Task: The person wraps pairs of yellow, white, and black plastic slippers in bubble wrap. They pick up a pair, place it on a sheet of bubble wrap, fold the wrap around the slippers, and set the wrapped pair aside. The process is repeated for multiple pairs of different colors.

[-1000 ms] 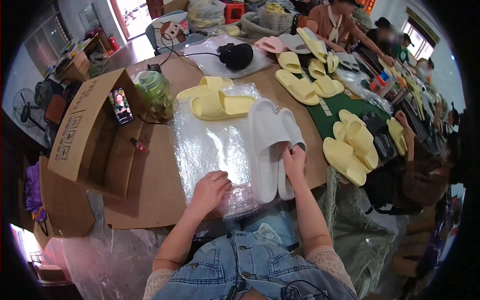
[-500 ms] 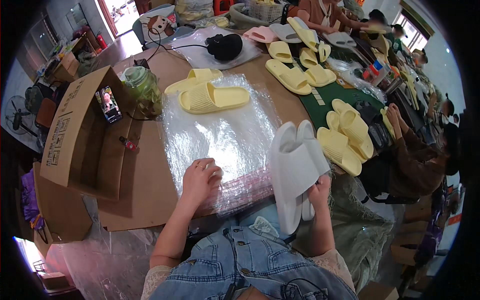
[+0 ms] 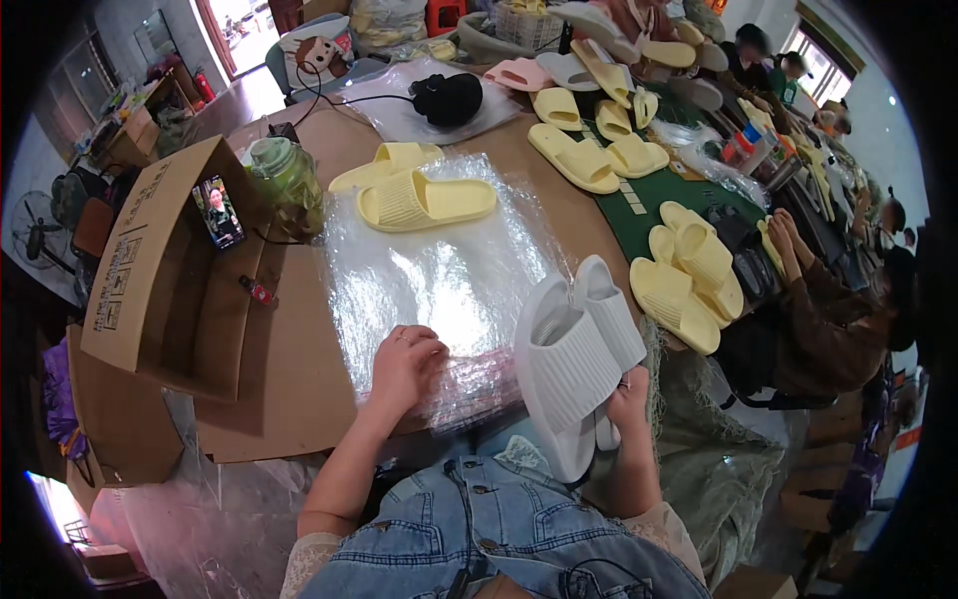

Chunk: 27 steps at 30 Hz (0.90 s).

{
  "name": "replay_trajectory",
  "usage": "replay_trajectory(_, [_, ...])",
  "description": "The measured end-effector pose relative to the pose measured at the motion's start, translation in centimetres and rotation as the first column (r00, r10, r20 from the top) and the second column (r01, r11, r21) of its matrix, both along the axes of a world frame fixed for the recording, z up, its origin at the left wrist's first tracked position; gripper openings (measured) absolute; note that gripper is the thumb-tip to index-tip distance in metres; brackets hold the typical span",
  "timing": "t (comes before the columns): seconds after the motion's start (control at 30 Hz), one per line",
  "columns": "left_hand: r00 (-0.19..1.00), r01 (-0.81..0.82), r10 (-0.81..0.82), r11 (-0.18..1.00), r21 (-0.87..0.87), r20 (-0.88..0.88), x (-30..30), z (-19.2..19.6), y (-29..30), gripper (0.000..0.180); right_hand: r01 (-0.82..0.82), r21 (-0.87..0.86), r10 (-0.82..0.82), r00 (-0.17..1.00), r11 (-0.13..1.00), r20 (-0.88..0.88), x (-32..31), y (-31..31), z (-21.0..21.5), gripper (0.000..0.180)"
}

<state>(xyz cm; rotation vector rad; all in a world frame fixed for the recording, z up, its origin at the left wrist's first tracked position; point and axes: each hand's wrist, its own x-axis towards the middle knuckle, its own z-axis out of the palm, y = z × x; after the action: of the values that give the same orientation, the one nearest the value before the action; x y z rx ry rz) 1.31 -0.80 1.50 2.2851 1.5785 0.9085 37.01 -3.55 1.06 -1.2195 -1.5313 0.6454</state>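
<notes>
White slippers | tilted, ribbed straps | right grip holding them | left grip: can't tell

I record moderate light. Daylight burns out at the doorway, upper left, and glows through the window, upper right. Glare whitens the plastic bags at centre; shadow fills the carton. Fisheye curvature and black corners mark the rim; background heads are blurred.
</notes>
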Motion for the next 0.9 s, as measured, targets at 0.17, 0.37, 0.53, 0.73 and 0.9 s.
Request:
replay_trajectory(0.17, [0.942,-0.064,0.122,0.980,-0.189,0.312,1.4,0.5,0.3,0.012,0.069,0.003,-0.069,0.997,0.998,-0.023,0.9,-0.8,-1.9,0.032])
replay_trajectory(0.37, [0.704,0.065,0.246,0.912,-0.406,0.666,3.3,0.2,1.7,0.017,0.107,0.046,-0.106,0.994,0.993,-0.039,0.6,-1.2,0.6,0.031])
replay_trajectory(0.53, [0.981,0.058,-0.036,0.993,-0.106,0.192,4.1,1.9,1.2,0.043,0.121,0.044,-0.121,0.993,0.992,0.002,1.8,-1.4,-0.4,0.030])
replay_trajectory(0.73, [0.996,0.091,-0.091,0.996,-0.020,-0.021,4.9,0.9,-0.3,0.051,0.071,-0.014,-0.072,0.995,0.997,-0.071,1.6,-1.8,-1.2,0.030])
replay_trajectory(0.9, [0.931,0.015,0.073,0.971,-0.238,0.358,4.6,1.9,0.1,0.017,0.061,0.000,-0.061,0.996,0.998,-0.067,2.2,-1.9,-2.0,0.032])
